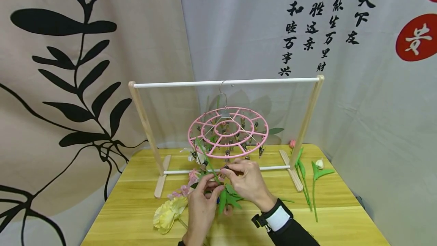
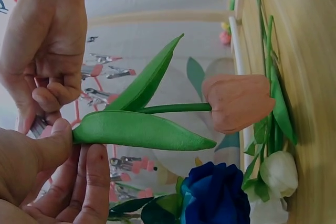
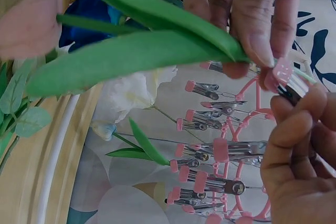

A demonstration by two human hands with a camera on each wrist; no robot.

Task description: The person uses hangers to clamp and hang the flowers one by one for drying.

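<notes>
Between the thumb and fingers of my left hand [image 1: 203, 200], a pink tulip [image 2: 239, 102] is pinched by its stem, just by the base of its long green leaves. The bloom hangs downward below the round pink drying rack [image 1: 250, 154]. My right hand [image 1: 249, 181] pinches a metal clip [image 3: 295, 86] with pink tips by its handle end. The clip's pink tips are right at the tulip stem, next to my left fingertips. Several similar clips [image 3: 236, 151] hang from the rack. One holds a small whitish tulip [image 3: 103, 129] by its stem.
A wooden stand with a white top bar [image 1: 266, 81] carries the rack on a hook. A yellow flower [image 1: 168, 215] lies on the table's left. At right lie a white tulip [image 1: 319, 163] and a pink one [image 1: 292, 144]. A blue rose [image 2: 216, 195] is close by.
</notes>
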